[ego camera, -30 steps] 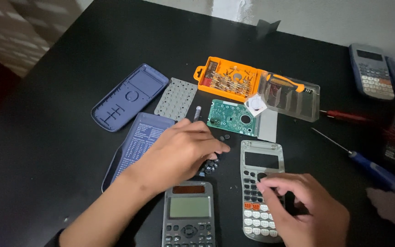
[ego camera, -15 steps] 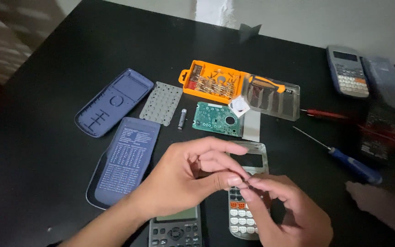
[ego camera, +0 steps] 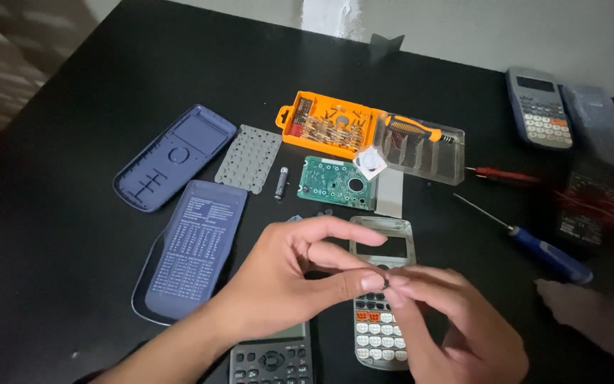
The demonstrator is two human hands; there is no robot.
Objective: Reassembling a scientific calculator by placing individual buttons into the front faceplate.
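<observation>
As the table (ego camera: 51, 235) runs from its left side, a blue plastic back shell (ego camera: 172, 156) lies flat, with a slide cover (ego camera: 193, 249) near it, smooth and printed with fine rows. Just right of the shell sit a grey rubber keypad mat (ego camera: 249, 158), studded with round bumps, and a small metal cylinder (ego camera: 281, 183). Farther right lie a green circuit board (ego camera: 337, 183) and, beyond it, an orange bit case (ego camera: 332, 126) with a clear lid (ego camera: 421, 149).

At the near middle, the left hand (ego camera: 286, 277) pinches a tiny dark part (ego camera: 385, 283) between thumb and forefinger. The right hand (ego camera: 449, 320) closes its fingertips on the same part from the other side. Which hand bears it, I cannot tell. The part hangs just above a silver keyed front (ego camera: 381, 334), beside a dark calculator (ego camera: 271, 355).

By my judgement, the step is fine handling of this part over the opened front. Any next move calls for a steady pinch, since so small a piece would vanish on the black table.

To the right lie 2 screwdrivers, red (ego camera: 502, 175) and blue (ego camera: 548, 252), and another person's hand (ego camera: 591, 313).
</observation>
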